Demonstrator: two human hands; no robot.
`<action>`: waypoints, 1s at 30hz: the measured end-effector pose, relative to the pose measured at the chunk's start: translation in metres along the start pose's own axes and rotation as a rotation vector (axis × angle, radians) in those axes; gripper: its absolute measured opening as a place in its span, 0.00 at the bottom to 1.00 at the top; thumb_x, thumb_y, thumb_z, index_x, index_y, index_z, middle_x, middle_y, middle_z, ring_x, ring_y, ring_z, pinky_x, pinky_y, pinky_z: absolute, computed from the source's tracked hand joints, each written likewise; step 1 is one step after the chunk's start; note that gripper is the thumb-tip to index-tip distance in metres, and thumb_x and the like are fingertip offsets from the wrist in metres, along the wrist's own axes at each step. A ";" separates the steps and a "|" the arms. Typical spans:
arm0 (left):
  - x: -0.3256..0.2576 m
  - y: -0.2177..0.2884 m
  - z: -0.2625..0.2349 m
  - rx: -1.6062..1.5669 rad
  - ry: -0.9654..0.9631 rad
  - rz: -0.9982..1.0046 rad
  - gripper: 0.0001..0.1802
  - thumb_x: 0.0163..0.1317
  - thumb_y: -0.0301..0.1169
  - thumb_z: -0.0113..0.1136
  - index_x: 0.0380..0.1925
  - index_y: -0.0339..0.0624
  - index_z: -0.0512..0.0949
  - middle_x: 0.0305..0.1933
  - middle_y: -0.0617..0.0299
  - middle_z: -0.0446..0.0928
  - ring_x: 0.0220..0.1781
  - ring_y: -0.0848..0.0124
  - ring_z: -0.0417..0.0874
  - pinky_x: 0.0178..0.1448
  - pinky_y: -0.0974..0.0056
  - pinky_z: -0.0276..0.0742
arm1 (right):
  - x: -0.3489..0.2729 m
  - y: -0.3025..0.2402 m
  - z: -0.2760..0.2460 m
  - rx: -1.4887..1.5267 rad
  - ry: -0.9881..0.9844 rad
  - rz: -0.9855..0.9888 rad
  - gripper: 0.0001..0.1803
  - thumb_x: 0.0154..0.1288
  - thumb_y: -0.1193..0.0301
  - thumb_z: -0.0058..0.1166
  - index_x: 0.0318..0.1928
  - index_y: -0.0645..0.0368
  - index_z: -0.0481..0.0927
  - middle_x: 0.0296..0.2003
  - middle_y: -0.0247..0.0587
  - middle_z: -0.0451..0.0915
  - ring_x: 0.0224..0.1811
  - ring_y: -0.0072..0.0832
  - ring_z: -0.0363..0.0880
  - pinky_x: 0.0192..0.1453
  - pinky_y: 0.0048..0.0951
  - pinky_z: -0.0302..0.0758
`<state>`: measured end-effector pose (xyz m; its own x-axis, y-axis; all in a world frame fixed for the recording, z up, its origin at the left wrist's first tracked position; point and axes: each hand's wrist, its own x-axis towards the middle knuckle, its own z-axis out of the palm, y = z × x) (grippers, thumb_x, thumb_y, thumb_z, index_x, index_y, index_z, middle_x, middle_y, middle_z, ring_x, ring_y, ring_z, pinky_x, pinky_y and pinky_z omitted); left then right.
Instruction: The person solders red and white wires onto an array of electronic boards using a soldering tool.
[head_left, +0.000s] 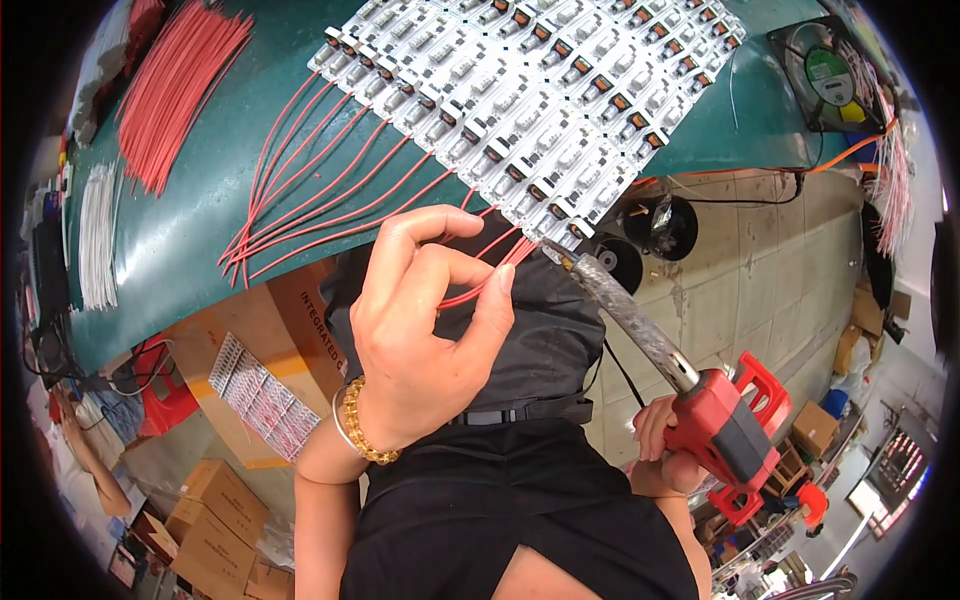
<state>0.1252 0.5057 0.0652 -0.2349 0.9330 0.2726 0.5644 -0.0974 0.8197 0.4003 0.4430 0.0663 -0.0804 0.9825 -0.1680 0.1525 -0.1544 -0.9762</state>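
My left hand [415, 330], with a yellow beaded bracelet at the wrist, pinches several thin red wires [515, 256] between thumb and fingers. Their upper ends reach the lower corner of a white panel of small circuit boards [480, 75] dotted with black and orange parts. My right hand [660, 440] grips the red and black handle of a soldering gun [725, 415]. Its tip touches or hovers right by that corner; I cannot tell which. More red wires [310, 205] run from the panel's left edge and lie loose on the green tabletop.
A thick bundle of red wires [180, 90] and a bundle of white wires [98, 235] lie at the table's left. A fan [825, 75] stands at the far right, with pinkish wires hanging beside it. Below are cardboard boxes [220, 530] and dark round reels [665, 228].
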 end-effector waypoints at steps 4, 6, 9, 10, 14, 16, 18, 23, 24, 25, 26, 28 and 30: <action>0.004 0.000 -0.001 -0.023 -0.004 -0.002 0.07 0.47 0.20 0.68 0.24 0.37 0.77 0.42 0.53 0.77 0.38 0.63 0.82 0.37 0.65 0.78 | 0.006 -0.023 0.010 0.276 0.021 0.082 0.37 0.43 0.38 0.68 0.22 0.60 0.69 0.14 0.35 0.70 0.13 0.22 0.67 0.17 0.23 0.60; 0.002 0.000 0.000 -0.007 -0.002 0.004 0.07 0.47 0.20 0.68 0.24 0.37 0.77 0.42 0.53 0.77 0.38 0.63 0.82 0.37 0.66 0.78 | 0.004 -0.018 0.011 0.323 0.006 0.125 0.37 0.43 0.37 0.68 0.22 0.60 0.68 0.13 0.35 0.70 0.12 0.23 0.66 0.16 0.24 0.60; 0.001 0.001 0.000 0.003 -0.002 0.009 0.08 0.47 0.20 0.68 0.24 0.36 0.77 0.42 0.53 0.77 0.38 0.63 0.82 0.37 0.66 0.78 | 0.004 -0.014 0.014 0.338 0.129 0.087 0.38 0.44 0.37 0.67 0.25 0.61 0.69 0.12 0.33 0.68 0.10 0.24 0.66 0.15 0.25 0.60; 0.003 0.001 -0.002 -0.003 -0.002 0.007 0.08 0.47 0.20 0.68 0.23 0.36 0.77 0.42 0.53 0.77 0.38 0.63 0.82 0.37 0.66 0.78 | 0.007 -0.018 0.012 0.291 0.012 0.027 0.41 0.49 0.36 0.62 0.40 0.64 0.69 0.11 0.29 0.67 0.10 0.22 0.66 0.16 0.25 0.62; 0.003 0.003 -0.001 -0.005 -0.007 0.019 0.07 0.47 0.20 0.68 0.24 0.36 0.78 0.42 0.53 0.77 0.37 0.66 0.81 0.35 0.68 0.77 | 0.008 -0.022 0.014 0.220 0.003 -0.039 0.47 0.53 0.33 0.55 0.54 0.65 0.68 0.11 0.25 0.66 0.10 0.21 0.66 0.19 0.25 0.65; 0.000 0.009 -0.006 -0.048 0.028 -0.137 0.06 0.48 0.19 0.69 0.24 0.35 0.79 0.43 0.53 0.77 0.34 0.70 0.80 0.33 0.69 0.75 | 0.007 -0.019 0.008 0.242 -0.033 -0.033 0.47 0.52 0.33 0.55 0.54 0.65 0.68 0.11 0.25 0.66 0.10 0.21 0.66 0.19 0.25 0.65; -0.002 0.007 -0.002 -0.100 0.014 -0.097 0.06 0.48 0.19 0.68 0.24 0.35 0.79 0.43 0.52 0.77 0.33 0.71 0.79 0.32 0.70 0.75 | 0.006 -0.014 -0.001 0.281 -0.102 -0.019 0.48 0.52 0.32 0.55 0.54 0.65 0.68 0.11 0.26 0.66 0.10 0.21 0.66 0.19 0.25 0.66; -0.001 0.006 0.008 -0.131 -0.036 -0.014 0.06 0.48 0.18 0.68 0.24 0.33 0.79 0.43 0.52 0.76 0.29 0.72 0.79 0.31 0.70 0.74 | 0.005 -0.017 -0.002 0.363 -0.081 0.036 0.39 0.47 0.36 0.64 0.33 0.61 0.66 0.12 0.32 0.68 0.10 0.24 0.67 0.15 0.23 0.62; -0.001 0.008 0.007 -0.124 -0.043 -0.050 0.06 0.48 0.18 0.68 0.24 0.34 0.79 0.43 0.52 0.76 0.29 0.71 0.79 0.32 0.69 0.74 | 0.005 -0.017 0.000 0.362 -0.077 0.035 0.39 0.47 0.36 0.64 0.33 0.61 0.66 0.12 0.32 0.68 0.10 0.24 0.67 0.15 0.23 0.62; 0.000 0.008 0.008 -0.128 -0.047 -0.048 0.06 0.48 0.18 0.68 0.24 0.34 0.79 0.43 0.52 0.76 0.29 0.71 0.79 0.32 0.69 0.74 | 0.004 -0.016 0.002 0.345 -0.044 0.007 0.38 0.49 0.37 0.64 0.32 0.61 0.66 0.12 0.32 0.69 0.11 0.23 0.67 0.15 0.23 0.62; -0.001 0.006 0.008 -0.121 -0.043 -0.034 0.06 0.48 0.18 0.68 0.24 0.34 0.79 0.43 0.52 0.76 0.29 0.71 0.79 0.32 0.69 0.74 | 0.004 -0.013 0.003 0.333 -0.020 -0.019 0.36 0.52 0.39 0.63 0.32 0.61 0.66 0.13 0.33 0.69 0.11 0.23 0.67 0.15 0.23 0.62; -0.002 0.005 0.008 -0.110 -0.037 -0.022 0.06 0.48 0.18 0.68 0.24 0.34 0.79 0.43 0.52 0.76 0.28 0.71 0.79 0.31 0.69 0.74 | 0.002 -0.005 0.001 0.298 0.017 -0.007 0.34 0.54 0.41 0.62 0.31 0.61 0.66 0.13 0.33 0.69 0.11 0.22 0.67 0.16 0.23 0.62; -0.005 0.004 0.007 -0.082 -0.031 -0.004 0.06 0.48 0.18 0.68 0.24 0.34 0.79 0.43 0.52 0.76 0.28 0.71 0.79 0.31 0.69 0.74 | -0.006 0.007 -0.006 0.265 0.051 0.005 0.32 0.56 0.43 0.62 0.31 0.61 0.66 0.13 0.33 0.69 0.12 0.21 0.66 0.16 0.22 0.62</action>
<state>0.1341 0.5035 0.0635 -0.2121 0.9436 0.2543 0.4961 -0.1203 0.8599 0.4076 0.4369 0.0609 -0.0296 0.9847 -0.1719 -0.1107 -0.1741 -0.9785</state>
